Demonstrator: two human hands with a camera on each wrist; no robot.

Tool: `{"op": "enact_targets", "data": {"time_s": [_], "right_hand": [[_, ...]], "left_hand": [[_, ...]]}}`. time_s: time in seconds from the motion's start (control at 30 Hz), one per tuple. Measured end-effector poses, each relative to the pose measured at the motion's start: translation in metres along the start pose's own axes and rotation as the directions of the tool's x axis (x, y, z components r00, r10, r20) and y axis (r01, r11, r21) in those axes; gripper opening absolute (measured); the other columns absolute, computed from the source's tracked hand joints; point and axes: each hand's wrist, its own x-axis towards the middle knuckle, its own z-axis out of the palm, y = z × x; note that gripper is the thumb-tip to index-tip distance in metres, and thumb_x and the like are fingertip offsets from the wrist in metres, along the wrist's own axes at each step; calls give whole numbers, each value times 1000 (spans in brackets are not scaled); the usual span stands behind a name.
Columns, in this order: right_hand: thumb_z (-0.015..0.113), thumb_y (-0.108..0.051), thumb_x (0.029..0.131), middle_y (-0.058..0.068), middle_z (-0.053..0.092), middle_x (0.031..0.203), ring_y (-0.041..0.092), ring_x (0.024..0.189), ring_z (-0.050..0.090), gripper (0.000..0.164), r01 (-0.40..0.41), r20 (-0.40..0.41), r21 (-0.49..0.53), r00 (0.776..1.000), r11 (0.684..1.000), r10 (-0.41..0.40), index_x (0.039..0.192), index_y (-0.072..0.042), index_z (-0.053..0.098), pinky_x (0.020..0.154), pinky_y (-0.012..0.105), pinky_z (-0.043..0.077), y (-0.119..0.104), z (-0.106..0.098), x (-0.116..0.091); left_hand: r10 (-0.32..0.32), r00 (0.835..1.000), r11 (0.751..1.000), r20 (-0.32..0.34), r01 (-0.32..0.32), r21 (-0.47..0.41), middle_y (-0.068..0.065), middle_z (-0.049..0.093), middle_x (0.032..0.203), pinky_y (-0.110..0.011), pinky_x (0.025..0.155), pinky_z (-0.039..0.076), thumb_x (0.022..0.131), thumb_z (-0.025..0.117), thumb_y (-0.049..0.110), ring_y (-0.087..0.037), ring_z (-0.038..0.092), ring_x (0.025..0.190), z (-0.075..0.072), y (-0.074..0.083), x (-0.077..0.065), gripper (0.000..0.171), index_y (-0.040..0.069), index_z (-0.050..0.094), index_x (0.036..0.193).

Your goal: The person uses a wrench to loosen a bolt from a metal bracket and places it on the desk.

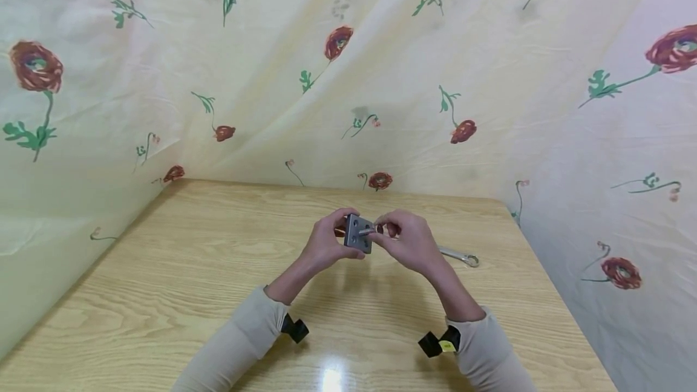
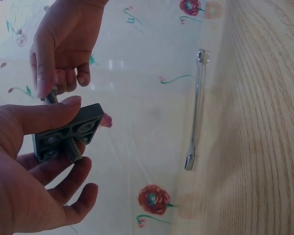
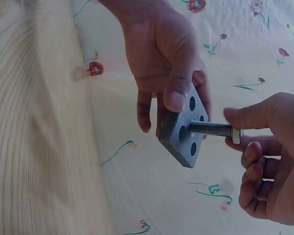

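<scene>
Steadily, my left hand (image 1: 325, 243) grips a grey square plate with round holes (image 3: 185, 147) by its edges, thumb on one side and fingers behind. My right hand (image 1: 412, 242) pinches a silver threaded metal bolt (image 3: 211, 129) near its head, between thumb and forefinger, the other fingers curled toward my palm. The bolt passes through the middle of the plate, and its threaded end juts from the recessed face on the far side. I hold both pieces raised above a pale wood-grain table (image 1: 229, 228). Beyond my right wrist, a shiny silver metal wrench (image 2: 196, 107) lies on the tabletop, partly hidden in the head view.
</scene>
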Motion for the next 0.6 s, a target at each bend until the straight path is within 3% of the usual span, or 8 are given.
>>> {"op": "enact_targets", "data": {"time_s": [0.1, 0.33, 0.47, 0.6], "right_hand": [[82, -10, 80, 0, 55, 70, 12, 67, 45, 16, 53, -23, 22, 998, 998, -53, 96, -8, 78, 61, 23, 36, 0, 0, 0], [72, 8, 70, -1, 51, 68, 21, 66, 46, 24, 190, -135, 72, 974, 979, -179, 87, -7, 79, 60, 23, 36, 5, 6, -1], [68, 13, 68, 1, 55, 69, 19, 66, 47, 26, 200, -152, 89, 971, 976, -185, 82, -6, 77, 60, 22, 37, 5, 11, -1], [66, 14, 69, 0, 59, 73, 14, 70, 47, 28, 182, -117, 77, 978, 980, -173, 84, -7, 76, 63, 26, 41, 5, 12, 0]], "left_hand": [[4, 1000, 1000, 0, -4, -10, -16, 73, 116, -53, 92, 53, 66, 91, 1, -26, 65, 97, 0, 0, 0, 73, 10, 59, 130], [15, 1000, 1000, 9, -15, -23, -16, 73, 116, -57, 92, 52, 66, 90, 1, -26, 65, 97, 0, 0, 0, 73, 10, 59, 130], [22, 1000, 999, 13, -21, -26, -17, 73, 115, -58, 92, 52, 66, 90, 1, -27, 65, 97, 0, 0, 0, 73, 10, 59, 131], [21, 1000, 1000, 11, -21, -22, -16, 74, 114, -56, 92, 52, 65, 91, 1, -26, 65, 97, 0, 0, 0, 72, 10, 59, 130]]}}
